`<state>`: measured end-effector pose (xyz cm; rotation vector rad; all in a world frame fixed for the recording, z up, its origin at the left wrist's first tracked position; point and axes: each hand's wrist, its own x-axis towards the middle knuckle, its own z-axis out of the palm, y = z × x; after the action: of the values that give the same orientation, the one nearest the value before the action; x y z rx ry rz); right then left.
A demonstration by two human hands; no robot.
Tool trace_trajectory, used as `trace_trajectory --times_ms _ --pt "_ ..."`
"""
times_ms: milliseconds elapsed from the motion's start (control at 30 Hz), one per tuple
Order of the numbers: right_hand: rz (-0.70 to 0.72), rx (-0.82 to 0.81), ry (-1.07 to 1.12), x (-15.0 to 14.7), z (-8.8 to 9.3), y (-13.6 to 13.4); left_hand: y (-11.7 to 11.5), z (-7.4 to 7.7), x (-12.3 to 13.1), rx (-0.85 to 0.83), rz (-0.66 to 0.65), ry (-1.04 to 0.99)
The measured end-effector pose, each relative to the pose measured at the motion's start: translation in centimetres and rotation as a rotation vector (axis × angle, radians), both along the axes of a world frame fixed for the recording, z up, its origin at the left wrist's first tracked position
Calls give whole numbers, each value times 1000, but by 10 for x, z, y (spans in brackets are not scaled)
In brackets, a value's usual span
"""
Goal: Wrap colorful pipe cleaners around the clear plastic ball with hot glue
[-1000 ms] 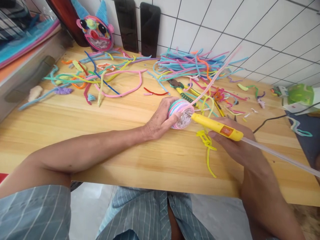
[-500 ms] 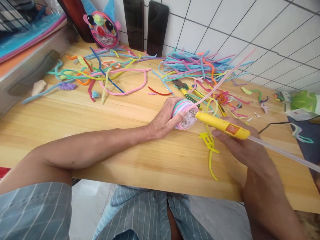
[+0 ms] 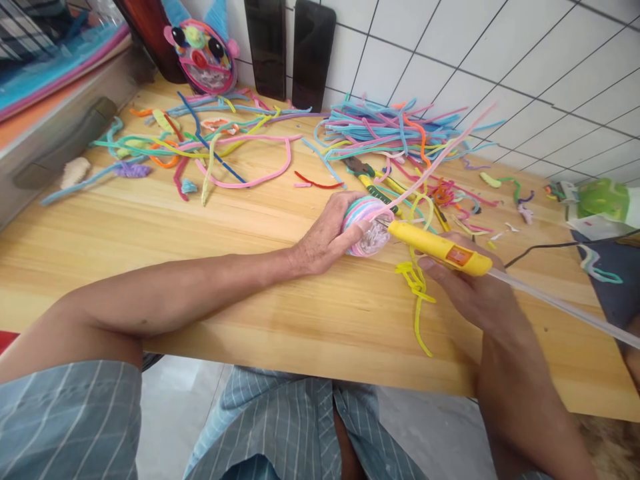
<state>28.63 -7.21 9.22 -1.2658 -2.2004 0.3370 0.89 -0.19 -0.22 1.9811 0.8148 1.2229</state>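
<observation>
My left hand (image 3: 333, 230) is closed around a round coil of pastel pipe cleaners (image 3: 356, 215), with a whitish, clear-looking mass (image 3: 375, 239) on the side facing right. From the coil a loose pink pipe cleaner (image 3: 440, 163) sticks out up and to the right. In my right hand (image 3: 465, 287) is a yellow hot glue gun (image 3: 435, 248), its metal tip at the coil's rim near my left thumb. A long translucent glue stick (image 3: 555, 307) trails out of its back end. Just below the gun a bent yellow pipe cleaner (image 3: 417, 287) lies on the wooden table (image 3: 225, 227).
A heap of pipe cleaners (image 3: 370, 130) lies at the back, with pliers (image 3: 365, 175) before it. More pipe cleaners (image 3: 240, 147) spread leftward. A decorated face figure (image 3: 207, 63) and two phones (image 3: 313, 53) lean by the tiled wall. A black cord (image 3: 565, 245) crosses at right.
The glue gun and my right hand have shifted very slightly left, along with the whole view. Its tip stays at the coil, which my left hand still grips.
</observation>
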Motion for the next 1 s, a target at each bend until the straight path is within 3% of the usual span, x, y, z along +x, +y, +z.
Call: trace_trajectory --times_ms 433,1000 --pt "-67 -110 35 5 -9 -4 -1 2 0 20 4 22" --pt "-121 -67 -16 12 -14 -10 0 2 0 49 -20 13"
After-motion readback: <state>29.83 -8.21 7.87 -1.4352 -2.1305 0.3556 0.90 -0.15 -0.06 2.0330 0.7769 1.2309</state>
